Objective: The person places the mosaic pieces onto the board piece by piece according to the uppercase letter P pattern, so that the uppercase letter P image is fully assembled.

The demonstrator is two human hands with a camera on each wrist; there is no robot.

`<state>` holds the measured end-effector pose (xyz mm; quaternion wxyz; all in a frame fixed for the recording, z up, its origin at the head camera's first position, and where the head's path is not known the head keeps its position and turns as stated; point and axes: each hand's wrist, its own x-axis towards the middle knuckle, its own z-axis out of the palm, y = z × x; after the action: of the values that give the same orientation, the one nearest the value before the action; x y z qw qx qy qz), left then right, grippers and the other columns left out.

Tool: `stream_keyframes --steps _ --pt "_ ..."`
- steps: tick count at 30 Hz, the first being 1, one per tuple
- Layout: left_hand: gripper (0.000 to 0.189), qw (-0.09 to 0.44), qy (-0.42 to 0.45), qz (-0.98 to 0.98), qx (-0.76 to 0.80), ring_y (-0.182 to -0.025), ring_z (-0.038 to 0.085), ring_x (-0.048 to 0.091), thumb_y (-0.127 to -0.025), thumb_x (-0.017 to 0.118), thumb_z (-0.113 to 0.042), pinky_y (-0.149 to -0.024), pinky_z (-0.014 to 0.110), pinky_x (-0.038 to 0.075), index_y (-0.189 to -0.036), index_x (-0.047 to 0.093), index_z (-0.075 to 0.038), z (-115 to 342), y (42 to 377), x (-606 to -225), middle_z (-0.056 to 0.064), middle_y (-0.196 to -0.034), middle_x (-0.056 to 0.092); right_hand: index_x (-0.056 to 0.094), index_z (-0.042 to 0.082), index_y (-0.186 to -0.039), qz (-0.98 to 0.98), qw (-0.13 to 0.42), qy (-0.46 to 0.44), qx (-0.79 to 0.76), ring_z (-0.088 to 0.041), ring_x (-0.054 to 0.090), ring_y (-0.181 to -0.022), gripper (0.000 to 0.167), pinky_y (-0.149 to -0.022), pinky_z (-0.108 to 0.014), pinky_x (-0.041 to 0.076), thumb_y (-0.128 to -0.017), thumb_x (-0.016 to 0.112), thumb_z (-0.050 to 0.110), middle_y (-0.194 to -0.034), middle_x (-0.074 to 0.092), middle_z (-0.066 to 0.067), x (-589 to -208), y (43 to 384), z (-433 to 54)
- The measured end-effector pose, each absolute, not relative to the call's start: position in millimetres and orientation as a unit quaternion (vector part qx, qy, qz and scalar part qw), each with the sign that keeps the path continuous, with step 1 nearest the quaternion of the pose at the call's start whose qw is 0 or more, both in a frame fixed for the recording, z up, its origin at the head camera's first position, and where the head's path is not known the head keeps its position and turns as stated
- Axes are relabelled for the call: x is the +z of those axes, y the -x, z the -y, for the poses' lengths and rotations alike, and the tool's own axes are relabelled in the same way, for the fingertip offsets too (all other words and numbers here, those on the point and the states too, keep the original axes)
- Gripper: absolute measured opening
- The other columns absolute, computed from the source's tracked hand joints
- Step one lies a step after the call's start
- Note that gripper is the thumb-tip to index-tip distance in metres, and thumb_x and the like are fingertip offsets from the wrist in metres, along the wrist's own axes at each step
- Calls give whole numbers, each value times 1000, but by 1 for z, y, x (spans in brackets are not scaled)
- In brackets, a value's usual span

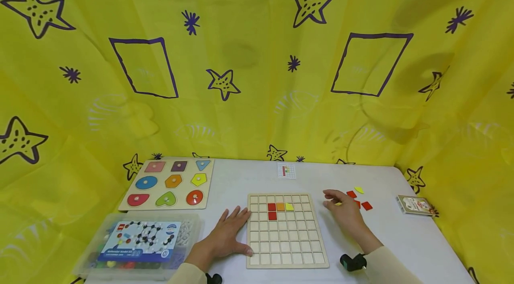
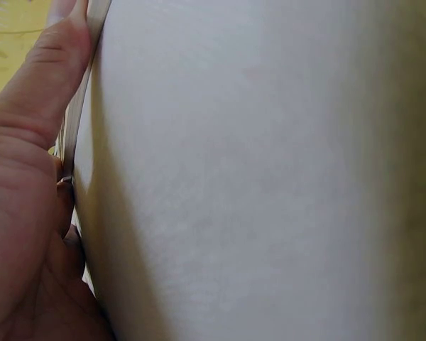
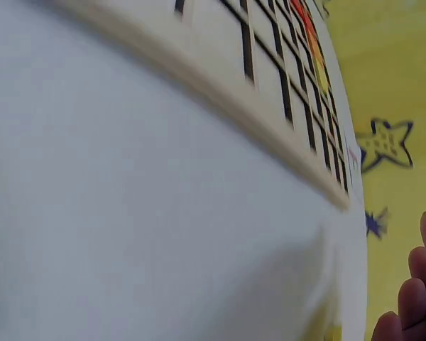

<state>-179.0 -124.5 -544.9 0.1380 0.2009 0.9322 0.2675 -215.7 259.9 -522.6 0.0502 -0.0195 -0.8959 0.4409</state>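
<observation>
A wooden grid board (image 1: 287, 265) lies on the white table. Two red tiles (image 1: 272, 215), an orange tile (image 1: 280, 206) and a yellow tile (image 1: 289, 206) sit in its upper cells. My left hand (image 1: 226, 235) has its fingers spread beside the board, thumb and fingertips at its left edge. To the right of the board, my right hand (image 1: 348, 217) hovers with bent fingers, index finger and thumb apart. A yellow piece (image 1: 338, 204) shows between them. Just beyond this hand lie loose red pieces (image 1: 366, 206) and another yellow piece (image 1: 359, 190).
A small card with a coloured grid pattern (image 1: 286, 170) lies behind the board. At the left are a shape puzzle board (image 1: 182, 194) and a clear box with a molecular model kit label (image 1: 140, 241). A small card box (image 1: 415, 205) lies at the right, before a yellow curtain (image 1: 257, 114).
</observation>
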Motion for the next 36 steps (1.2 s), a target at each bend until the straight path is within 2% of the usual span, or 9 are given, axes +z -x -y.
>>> stream_keyframes --steps 9,14,19,22,26,29,36 --pt "115 138 -202 -934 259 -163 35 20 -71 92 -55 -134 59 7 -163 39 -10 124 180 -545 9 -171 36 64 -1 -138 915 66 58 393 -33 61 -112 39 -77 -16 47 -101 67 11 -130 69 -24 -517 212 -320" --pt "115 140 -202 -934 258 -163 34 20 -71 92 -55 -134 59 6 -163 40 -10 124 180 -544 9 -171 36 58 -2 -144 920 47 86 379 -38 56 -117 44 -80 -28 48 -103 63 12 -136 63 -28 -519 213 -347" --pt "115 139 -204 -935 256 -163 34 20 -71 92 -55 -134 59 7 -163 39 -10 124 180 -545 8 -172 36 51 -2 -150 917 18 109 384 -46 49 -126 49 -95 -48 53 -104 61 11 -146 54 -31 -525 216 -362" --pt "115 137 -205 -935 255 -163 34 20 -71 92 -56 -134 59 7 -163 39 -11 124 181 -545 8 -172 36 46 -4 -153 912 -2 111 396 -51 44 -132 52 -106 -61 50 -105 59 10 -150 48 -34 -527 217 -368" --pt "115 137 -204 -935 255 -163 34 20 -71 92 -56 -134 58 7 -163 39 -11 124 181 -546 8 -172 36 41 -5 -155 914 -23 108 391 -54 43 -134 56 -113 -68 44 -104 57 10 -151 45 -37 -531 218 -374" --pt "115 137 -203 -935 255 -163 34 20 -71 92 -56 -134 58 7 -164 39 -11 124 181 -547 8 -172 35 41 -7 -154 920 -26 104 377 -54 47 -131 57 -111 -69 45 -102 58 8 -148 48 -38 -534 218 -376" --pt "116 137 -202 -935 257 -163 34 19 -71 92 -55 -134 59 7 -164 39 -12 124 181 -547 8 -172 35 46 -9 -148 934 -26 96 343 -47 58 -113 55 -95 -60 55 -98 64 5 -133 58 -37 -533 212 -371"
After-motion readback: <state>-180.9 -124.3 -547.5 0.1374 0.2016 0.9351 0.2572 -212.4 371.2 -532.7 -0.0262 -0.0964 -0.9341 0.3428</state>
